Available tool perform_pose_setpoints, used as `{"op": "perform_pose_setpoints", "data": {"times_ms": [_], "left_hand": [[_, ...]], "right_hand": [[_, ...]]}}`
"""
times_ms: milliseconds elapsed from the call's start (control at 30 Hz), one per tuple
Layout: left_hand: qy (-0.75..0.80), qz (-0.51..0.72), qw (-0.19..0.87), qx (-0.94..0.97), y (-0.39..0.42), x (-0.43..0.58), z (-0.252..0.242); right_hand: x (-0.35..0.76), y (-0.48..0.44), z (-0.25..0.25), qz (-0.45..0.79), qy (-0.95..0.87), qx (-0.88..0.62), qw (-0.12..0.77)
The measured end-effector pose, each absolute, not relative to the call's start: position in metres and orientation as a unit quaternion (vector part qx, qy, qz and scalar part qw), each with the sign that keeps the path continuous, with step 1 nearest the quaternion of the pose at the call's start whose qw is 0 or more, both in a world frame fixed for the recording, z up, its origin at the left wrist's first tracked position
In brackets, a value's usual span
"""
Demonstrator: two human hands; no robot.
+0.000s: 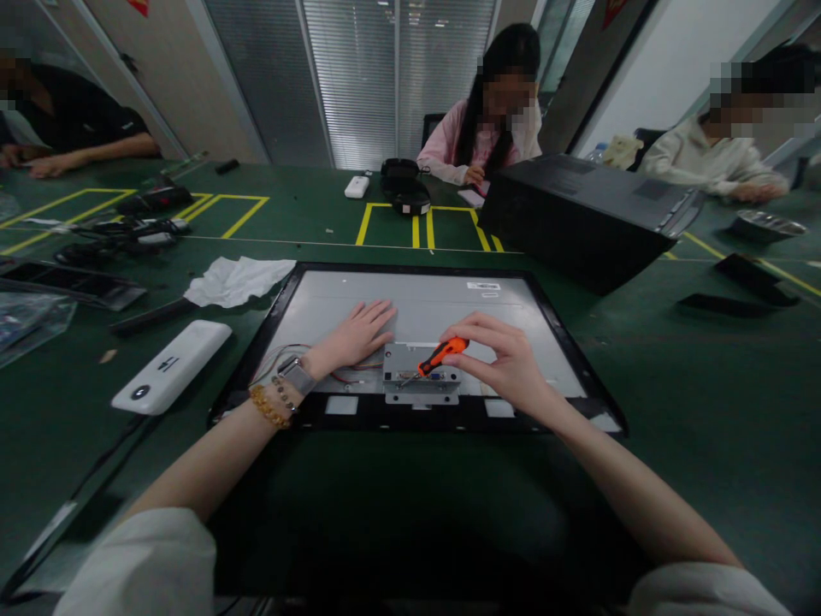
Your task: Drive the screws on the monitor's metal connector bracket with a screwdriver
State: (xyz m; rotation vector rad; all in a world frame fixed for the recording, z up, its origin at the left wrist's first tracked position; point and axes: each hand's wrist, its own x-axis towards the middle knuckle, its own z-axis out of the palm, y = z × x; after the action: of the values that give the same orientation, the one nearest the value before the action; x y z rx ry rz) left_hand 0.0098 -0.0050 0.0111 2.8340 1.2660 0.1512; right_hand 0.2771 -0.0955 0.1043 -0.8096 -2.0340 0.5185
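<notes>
An opened flat monitor panel [423,301] with a black frame lies on the green table before me. My left hand [359,336] rests flat on its grey metal back, fingers spread, a watch and bracelets at the wrist. Between thumb and fingers, my right hand [497,351] holds an orange and black screwdriver [442,352]. The tool is tilted, its thin shaft pointing down-left to a small metal bracket [420,398] with connector ports at the panel's near edge. Whether the tip sits in a screw I cannot tell. Thin coloured wires [275,359] run beside my left wrist.
A white power bank [172,366] with a black cable lies left, near a crumpled tissue [239,281]. Tangled black cables [121,239] lie farther left. A large black casing [577,214] stands behind right, with black strips [737,291] beyond. Several people sit around the table.
</notes>
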Motion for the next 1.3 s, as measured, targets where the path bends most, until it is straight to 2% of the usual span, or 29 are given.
{"op": "perform_pose_setpoints", "data": {"times_ms": [267,667,967,1300], "left_hand": [[0.405,0.051,0.012,0.913,-0.0046,0.0096,0.0098],[0.406,0.057,0.017,0.912,-0.004,0.0086,0.0089],[0.401,0.065,0.014,0.914,-0.0039,0.0088,0.0086],[0.415,0.046,0.031,0.908,-0.007,0.0108,0.0137]], "right_hand": [[0.2763,-0.0971,0.1031,0.176,-0.809,-0.332,0.452],[0.2768,-0.0974,0.1059,0.29,-0.789,-0.324,0.434],[0.2754,-0.0955,0.1026,0.239,-0.781,-0.345,0.462],[0.2755,-0.096,0.1038,0.289,-0.776,-0.353,0.436]]}}
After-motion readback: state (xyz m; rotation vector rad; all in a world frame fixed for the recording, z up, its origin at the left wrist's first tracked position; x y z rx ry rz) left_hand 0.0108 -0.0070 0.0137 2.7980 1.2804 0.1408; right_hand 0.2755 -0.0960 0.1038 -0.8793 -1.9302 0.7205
